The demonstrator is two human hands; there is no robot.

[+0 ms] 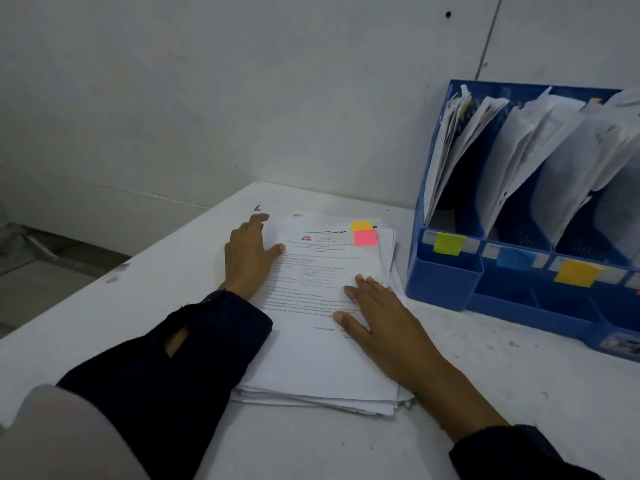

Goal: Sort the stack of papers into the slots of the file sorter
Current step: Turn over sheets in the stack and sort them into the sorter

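Observation:
A stack of white papers (pixel 311 362) lies on the white table (pixel 502 382). The top sheet is a printed form with a pink sticky tab (pixel 365 238) at its upper right corner; an orange tab (pixel 360 225) sticks out just behind it. My left hand (pixel 247 258) rests flat on the stack's left edge, fingers straight. My right hand (pixel 377 313) lies flat on the right side of the top sheet, fingers spread. The blue file sorter (pixel 446 271) stands to the right with papers in its slots, labelled by a green tab (pixel 448 243), a blue tab (pixel 515 258) and an orange tab (pixel 576 273).
A grey wall runs close behind the table and sorter. The table's left edge drops to the floor at the far left. The sorter has a low front tray with small compartments.

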